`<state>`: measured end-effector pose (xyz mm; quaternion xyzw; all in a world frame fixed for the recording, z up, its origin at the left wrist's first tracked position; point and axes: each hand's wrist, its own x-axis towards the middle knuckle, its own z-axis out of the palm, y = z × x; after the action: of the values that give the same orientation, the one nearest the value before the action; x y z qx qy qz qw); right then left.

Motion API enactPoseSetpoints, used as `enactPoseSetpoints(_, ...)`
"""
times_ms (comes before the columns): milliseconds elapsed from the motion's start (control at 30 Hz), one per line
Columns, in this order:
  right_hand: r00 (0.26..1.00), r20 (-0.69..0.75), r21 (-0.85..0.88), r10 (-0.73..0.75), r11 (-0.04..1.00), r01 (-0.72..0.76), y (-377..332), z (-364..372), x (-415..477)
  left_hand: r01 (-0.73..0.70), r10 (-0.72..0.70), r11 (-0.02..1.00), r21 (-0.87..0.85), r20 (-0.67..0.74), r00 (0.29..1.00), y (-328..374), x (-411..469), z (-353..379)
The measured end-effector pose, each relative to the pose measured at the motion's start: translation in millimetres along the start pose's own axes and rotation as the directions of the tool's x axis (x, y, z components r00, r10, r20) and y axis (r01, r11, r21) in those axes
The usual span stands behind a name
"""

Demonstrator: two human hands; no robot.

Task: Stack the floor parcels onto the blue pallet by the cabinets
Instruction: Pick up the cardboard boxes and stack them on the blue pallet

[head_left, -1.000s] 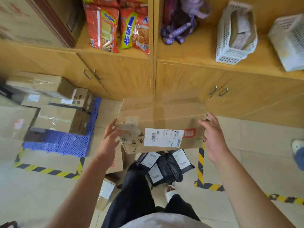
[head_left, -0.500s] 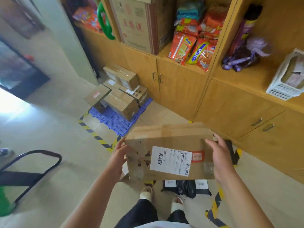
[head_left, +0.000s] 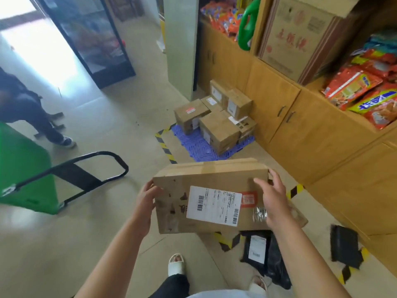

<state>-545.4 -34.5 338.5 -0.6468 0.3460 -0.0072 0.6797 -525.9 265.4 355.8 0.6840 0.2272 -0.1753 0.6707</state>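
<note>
I carry a flat cardboard parcel [head_left: 178, 196] with a white shipping label at waist height. My left hand [head_left: 148, 195] grips its left edge and my right hand [head_left: 271, 197] grips its right end, thumb over the top face. Ahead on the floor lies the blue pallet [head_left: 199, 147], ringed by yellow-black tape, against the wooden cabinets [head_left: 311, 134]. Several cardboard boxes [head_left: 217, 127] are stacked on it. Black mailer bags [head_left: 270, 254] lie on the floor near my feet.
A green cart [head_left: 25, 177] with a black handle [head_left: 103, 166] stands to my left. Another person's legs [head_left: 36, 117] are at the far left. Shelves with snack packets [head_left: 361, 91] run above the cabinets. A pale pillar [head_left: 180, 46] stands behind the pallet.
I have turned left with the parcel still held in both hands. The pallet has gone from my left side to straight ahead and farther off; cart and person came into view.
</note>
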Motion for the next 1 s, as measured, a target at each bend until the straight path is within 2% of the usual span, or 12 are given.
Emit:
enactPoseSetpoints(133,0.998,0.046,-0.024,0.052,0.998,-0.051,-6,99,-9,-0.016,0.015,1.000,-0.009,-0.042,0.999,20,43,-85)
enactPoseSetpoints(267,0.992,0.078,-0.028,0.103,0.995,-0.101,-15,161,-13,0.002,-0.006,0.999,-0.044,-0.088,0.996,44,83,-138)
enactPoseSetpoints(467,0.981,0.014,0.000,0.194,0.981,-0.194,-26,231,38,0.067,-0.072,0.996,-0.054,-0.092,0.993,68,164,-168)
enactPoseSetpoints(600,0.957,-0.083,0.059,0.279,0.960,-0.275,-30,282,101,0.131,-0.131,0.991,-0.009,-0.091,0.987,95,237,-173)
enactPoseSetpoints(833,0.835,-0.258,0.078,0.486,0.872,-0.483,-33,365,218,0.240,-0.202,0.952,0.187,-0.202,0.958,163,388,-171)
enactPoseSetpoints(1000,0.744,-0.317,0.128,0.589,0.804,-0.581,-51,396,276,0.285,-0.239,0.916,0.283,-0.187,0.953,202,481,-158)
